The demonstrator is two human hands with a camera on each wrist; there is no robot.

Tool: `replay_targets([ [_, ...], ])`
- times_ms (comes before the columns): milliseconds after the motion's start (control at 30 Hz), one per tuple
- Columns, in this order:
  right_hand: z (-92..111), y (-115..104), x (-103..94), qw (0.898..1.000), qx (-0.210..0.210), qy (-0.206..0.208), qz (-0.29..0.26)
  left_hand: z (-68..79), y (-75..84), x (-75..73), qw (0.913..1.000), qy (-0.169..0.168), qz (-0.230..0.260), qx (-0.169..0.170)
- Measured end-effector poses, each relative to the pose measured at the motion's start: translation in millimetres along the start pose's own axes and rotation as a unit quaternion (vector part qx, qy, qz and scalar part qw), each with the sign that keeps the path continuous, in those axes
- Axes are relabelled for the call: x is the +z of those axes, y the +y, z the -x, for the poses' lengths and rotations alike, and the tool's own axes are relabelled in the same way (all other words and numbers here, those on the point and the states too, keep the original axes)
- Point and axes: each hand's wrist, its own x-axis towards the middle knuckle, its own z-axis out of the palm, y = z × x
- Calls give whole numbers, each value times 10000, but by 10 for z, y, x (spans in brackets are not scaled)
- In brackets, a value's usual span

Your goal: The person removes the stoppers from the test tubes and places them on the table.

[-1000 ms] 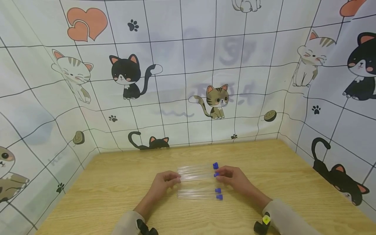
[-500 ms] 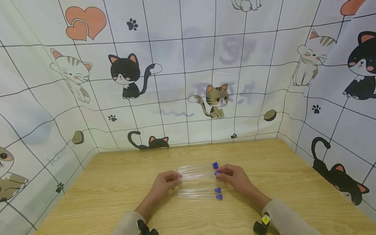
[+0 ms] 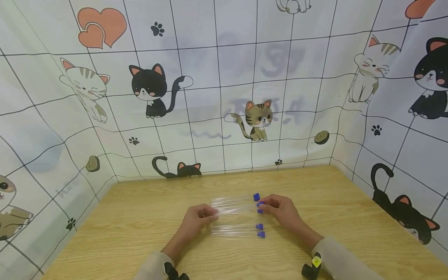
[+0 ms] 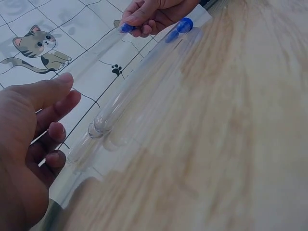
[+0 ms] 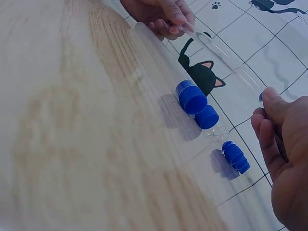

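Between my two hands is a clear test tube (image 5: 224,57) with a blue cap, raised off the table. My left hand (image 3: 199,217) pinches its plain end between thumb and fingertips. At the other end, my right hand (image 3: 280,210) pinches the blue cap (image 4: 127,28), most of which the fingers cover. More clear tubes lie side by side on the table. Two are nearer my body, with blue caps (image 3: 261,234) pointing right; others lie farther off, around a far blue cap (image 3: 256,196). Their clear walls make the edges hard to separate.
The wooden table (image 3: 140,233) runs back to a white cloth wall (image 3: 203,116) printed with cats and grid lines. Cloth also stands along the left and right sides. A small dark device (image 3: 311,268) is strapped at the right wrist, another at the left.
The pinched tube has risen slightly, and a lying tube's blue cap now shows below my right fingers. My right hand has shifted a little up and right; the other tubes stay put.
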Motion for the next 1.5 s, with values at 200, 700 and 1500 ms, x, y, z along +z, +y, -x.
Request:
replay_targets([
  [200,-6,20,1,10000,-45,82,18,0,-5,5,9996,-95,259,-8],
  [700,18,-22,10,9997,-132,208,-89,-6,-30,10,9993,-112,353,-63],
  [1500,31,-50,28,9985,-155,315,-412,-68,-235,29,9991,78,407,132],
])
